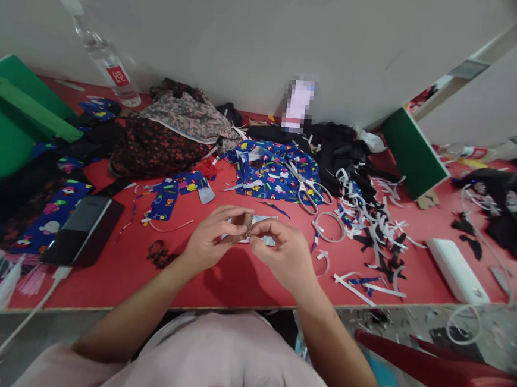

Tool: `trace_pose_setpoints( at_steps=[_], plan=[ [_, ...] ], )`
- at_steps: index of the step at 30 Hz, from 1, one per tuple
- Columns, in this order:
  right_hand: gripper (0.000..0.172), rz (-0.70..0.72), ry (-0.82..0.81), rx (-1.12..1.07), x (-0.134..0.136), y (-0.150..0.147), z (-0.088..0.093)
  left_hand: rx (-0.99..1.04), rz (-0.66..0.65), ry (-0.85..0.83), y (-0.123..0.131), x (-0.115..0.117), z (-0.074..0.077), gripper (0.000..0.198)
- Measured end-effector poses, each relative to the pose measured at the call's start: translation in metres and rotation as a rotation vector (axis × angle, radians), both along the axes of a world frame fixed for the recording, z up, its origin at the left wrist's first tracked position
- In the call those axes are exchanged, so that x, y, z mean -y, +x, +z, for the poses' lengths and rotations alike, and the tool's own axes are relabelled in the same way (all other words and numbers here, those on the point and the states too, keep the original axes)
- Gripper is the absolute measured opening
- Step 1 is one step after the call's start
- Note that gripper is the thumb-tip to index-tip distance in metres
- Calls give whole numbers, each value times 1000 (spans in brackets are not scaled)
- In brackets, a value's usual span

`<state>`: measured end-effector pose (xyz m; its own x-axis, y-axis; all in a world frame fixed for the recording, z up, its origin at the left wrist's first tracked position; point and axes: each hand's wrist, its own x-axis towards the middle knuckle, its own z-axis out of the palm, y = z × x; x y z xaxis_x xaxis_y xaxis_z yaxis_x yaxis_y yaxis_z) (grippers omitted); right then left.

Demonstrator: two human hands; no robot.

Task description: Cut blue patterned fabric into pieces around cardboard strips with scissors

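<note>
Above the front middle of the red table, my left hand is closed, thumb and fingers gripping a small brown piece that looks like cardboard with a dark patterned edge. My right hand meets it from the other side, thumb and forefinger pinched together at that edge. Whether a thread or other fine thing lies in this pinch is too small to make out. Behind the fingers lies a silvery flat piece, partly hidden. Scissors rest beyond my right hand on blue printed cloth.
A black box-shaped device with a white cable sits at left, near a green panel. Dark floral cloth and a bottle stand behind. Fabric scraps, a tape roll and a white power bank lie at right.
</note>
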<state>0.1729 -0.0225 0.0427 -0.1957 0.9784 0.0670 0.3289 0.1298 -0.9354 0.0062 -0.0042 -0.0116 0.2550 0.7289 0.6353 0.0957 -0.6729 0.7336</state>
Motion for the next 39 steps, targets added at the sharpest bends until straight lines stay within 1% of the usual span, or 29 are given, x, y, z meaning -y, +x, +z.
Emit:
trace_pose_setpoints(
  at_steps=[4,10,14,18,23,27,30,35,39],
  plan=[
    [7,35,-17,45,-2,5,4,-69,-27,33,-2,-1,5,21],
    [8,46,47,124,-2,11,9,-147,-61,80,-4,-5,6,22],
    [8,55,79,130,-1,11,9,-195,-65,113,-5,-6,8,21],
    [8,31,79,122,0,9,8,-215,-48,97,-4,-5,10,18],
    [9,10,90,59,1,6,4,-144,-70,35,-2,-4,9,17],
    [6,21,26,-2,1,7,0,-18,-85,-42,1,-3,4,19],
    [6,27,9,-34,2,8,-3,70,-101,-133,3,-2,-1,21],
    [8,-9,47,-57,6,4,-5,213,-135,-313,6,4,-4,21],
    [9,-49,47,-62,10,0,-6,244,-158,-331,7,5,-3,22]
  ],
)
